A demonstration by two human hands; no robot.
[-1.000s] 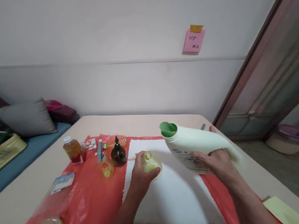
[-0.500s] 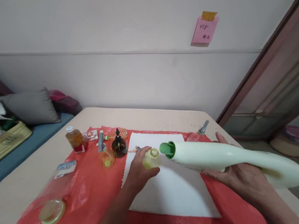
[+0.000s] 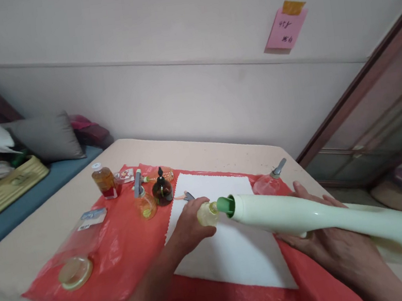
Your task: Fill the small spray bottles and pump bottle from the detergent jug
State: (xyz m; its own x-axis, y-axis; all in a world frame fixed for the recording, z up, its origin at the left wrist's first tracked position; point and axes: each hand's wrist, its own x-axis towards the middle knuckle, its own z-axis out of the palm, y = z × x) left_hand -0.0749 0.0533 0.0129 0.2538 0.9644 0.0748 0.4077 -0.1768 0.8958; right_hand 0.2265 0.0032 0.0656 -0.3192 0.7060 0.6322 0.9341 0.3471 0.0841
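My left hand (image 3: 188,226) is wrapped round a small yellowish clear bottle (image 3: 206,215), whose open neck leans to the right. Gripped from below by my right hand (image 3: 339,246) is a large pale green jug (image 3: 285,208) with a handle, tipped almost level. Its green spout (image 3: 224,205) is at the small bottle's mouth; whether they touch, I cannot tell, and no flowing liquid shows. Beneath both lies a white cloth (image 3: 232,259) on a red plastic sheet (image 3: 128,271). Behind my left hand rests a small grey-and-orange tool (image 3: 188,196), partly covered.
Left of the cloth stand a dark pump bottle (image 3: 162,192), a yellow spray bottle (image 3: 146,206) and an amber bottle (image 3: 104,182). A round lid-like dish (image 3: 76,272) lies front left. Behind the jug is a clear bottle with a grey top (image 3: 269,182). A wall (image 3: 195,102) closes the back.
The jug has tipped from slanted to nearly level, and its spout has come to the small bottle's mouth. The small bottle has tilted toward it. The camera view has shifted.
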